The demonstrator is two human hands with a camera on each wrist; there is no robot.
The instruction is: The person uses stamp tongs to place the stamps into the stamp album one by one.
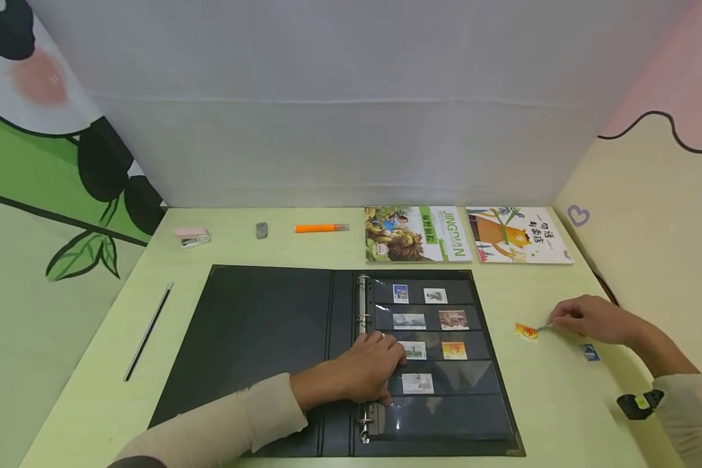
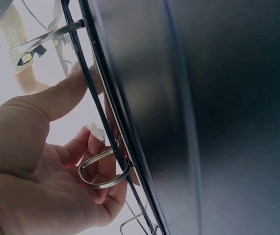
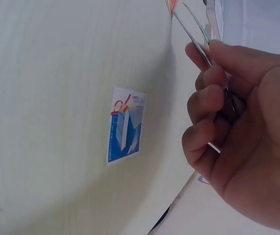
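My right hand [image 1: 591, 318] holds a pair of metal tweezers [image 3: 198, 39], thumb and curled fingers round them. At the tips lies a yellow-and-orange postage stamp [image 1: 525, 332]; whether the tips grip it I cannot tell. Below that hand a blue-and-white stamp [image 3: 126, 126] lies on the table. An open black stamp album [image 1: 257, 325] fills the middle. My left hand [image 1: 365, 367] rests on its right page beside the binder rings [image 2: 105, 169], fingers relaxed, partly covering a stamp in the third row. Several stamps sit in the page's clear pocket strips [image 1: 462, 377].
Along the back of the table [image 1: 561, 416] lie a pink stapler [image 1: 192, 236], a grey eraser [image 1: 261, 230], an orange marker-like pen [image 1: 320, 228] and two picture books [image 1: 418, 234]. A dark pencil-like stick [image 1: 148, 333] lies at left. Walls enclose the back and sides.
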